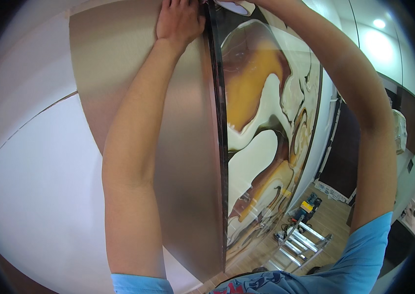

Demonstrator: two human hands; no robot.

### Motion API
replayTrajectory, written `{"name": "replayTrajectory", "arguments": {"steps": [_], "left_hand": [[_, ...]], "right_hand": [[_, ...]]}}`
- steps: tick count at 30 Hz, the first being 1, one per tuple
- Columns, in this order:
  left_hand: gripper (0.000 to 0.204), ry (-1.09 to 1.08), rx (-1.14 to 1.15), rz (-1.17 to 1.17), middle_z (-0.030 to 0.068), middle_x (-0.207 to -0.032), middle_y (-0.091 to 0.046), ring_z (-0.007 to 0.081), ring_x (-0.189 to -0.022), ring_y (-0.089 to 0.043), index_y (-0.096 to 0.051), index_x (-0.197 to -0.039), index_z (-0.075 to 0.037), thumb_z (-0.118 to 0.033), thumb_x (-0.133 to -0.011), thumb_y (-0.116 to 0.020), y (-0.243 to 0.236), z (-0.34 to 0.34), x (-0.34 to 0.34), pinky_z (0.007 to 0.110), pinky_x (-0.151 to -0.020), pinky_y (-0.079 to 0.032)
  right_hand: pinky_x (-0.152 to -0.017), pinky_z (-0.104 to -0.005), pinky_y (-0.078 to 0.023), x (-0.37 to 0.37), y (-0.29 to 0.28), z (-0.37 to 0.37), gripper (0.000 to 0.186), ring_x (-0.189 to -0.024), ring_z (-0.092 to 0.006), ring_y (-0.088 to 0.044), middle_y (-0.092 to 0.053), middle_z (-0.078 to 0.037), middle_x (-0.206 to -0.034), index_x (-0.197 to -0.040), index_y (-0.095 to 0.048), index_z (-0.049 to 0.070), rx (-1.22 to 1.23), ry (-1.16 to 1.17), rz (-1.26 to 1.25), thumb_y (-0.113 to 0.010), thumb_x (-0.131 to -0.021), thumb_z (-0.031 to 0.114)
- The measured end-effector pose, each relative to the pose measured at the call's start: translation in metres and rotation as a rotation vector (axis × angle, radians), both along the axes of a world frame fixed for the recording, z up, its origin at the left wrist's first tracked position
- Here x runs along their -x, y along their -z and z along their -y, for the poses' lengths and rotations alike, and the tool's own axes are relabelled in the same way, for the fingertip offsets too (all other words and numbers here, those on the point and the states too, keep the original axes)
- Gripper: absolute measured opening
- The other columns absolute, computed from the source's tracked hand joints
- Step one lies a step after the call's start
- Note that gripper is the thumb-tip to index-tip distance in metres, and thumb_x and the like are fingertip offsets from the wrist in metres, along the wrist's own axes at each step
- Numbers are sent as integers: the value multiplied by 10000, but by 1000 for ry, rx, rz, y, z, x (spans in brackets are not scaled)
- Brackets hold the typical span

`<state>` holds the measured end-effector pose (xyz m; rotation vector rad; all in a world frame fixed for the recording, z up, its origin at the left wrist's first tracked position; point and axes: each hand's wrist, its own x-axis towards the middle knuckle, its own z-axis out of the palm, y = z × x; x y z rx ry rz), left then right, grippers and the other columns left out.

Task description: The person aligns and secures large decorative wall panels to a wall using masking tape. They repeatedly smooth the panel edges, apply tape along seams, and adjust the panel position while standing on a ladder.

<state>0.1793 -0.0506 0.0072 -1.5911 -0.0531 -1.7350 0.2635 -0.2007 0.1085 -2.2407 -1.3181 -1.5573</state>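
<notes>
Both my arms reach up high along a wall. My left hand [178, 22] presses flat on a matte bronze wall panel [119, 73], right beside the dark vertical seam strip [220, 122]. My right hand is mostly cut off at the top edge; its fingers are by a white roll of tape [237, 7] at the top of the seam, but its grip is not visible. To the right of the seam is a glossy panel [261, 127] with brown, orange and cream swirls.
A white wall [36, 186] lies to the left of the bronze panel. Far below on the wooden floor stand an aluminium ladder [300, 242] and a yellow-blue power tool [309, 203]. A dark doorway [347, 157] and white ceiling with lights are at the right.
</notes>
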Motion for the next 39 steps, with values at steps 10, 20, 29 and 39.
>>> {"name": "replayTrajectory", "arguments": {"steps": [10, 20, 29, 39], "left_hand": [[265, 554, 103, 84, 211, -1165, -672, 442, -1097, -633, -706, -1189, -67, -104, -945, -609, -22, 1, 8, 531, -954, -516], [202, 620, 67, -135, 192, -1167, -689, 437, -1116, -638, -697, -1119, -27, -63, -957, -582, -31, 2, 7, 518, -926, -524], [200, 678, 8, -118, 225, -1078, -701, 451, -1075, -649, -693, -1099, -24, -76, -918, -626, -36, -7, 0, 537, -928, -509], [300, 635, 59, -111, 165, -1203, -674, 434, -1078, -654, -712, -1192, -63, -41, -906, -623, -35, -7, -1, 517, -942, -521]], "right_hand": [[-909, -505, -599, 19, 68, 0, 333, -1032, -436, -718, -715, -285, -1123, -1111, -720, -32, -375, -271, 340, -624, -910, 215], [-841, -490, -616, 13, 68, -12, 217, -965, -422, -735, -685, -275, -1123, -961, -752, -22, -528, -266, 471, -628, -905, 147], [-843, -472, -620, 9, 67, -11, 166, -983, -391, -748, -699, -246, -1144, -957, -768, -1, -483, -161, 522, -653, -884, 92], [-829, -449, -624, 12, 56, -11, 183, -984, -378, -762, -734, -238, -1110, -929, -796, -5, -429, -109, 665, -640, -890, 83]]}}
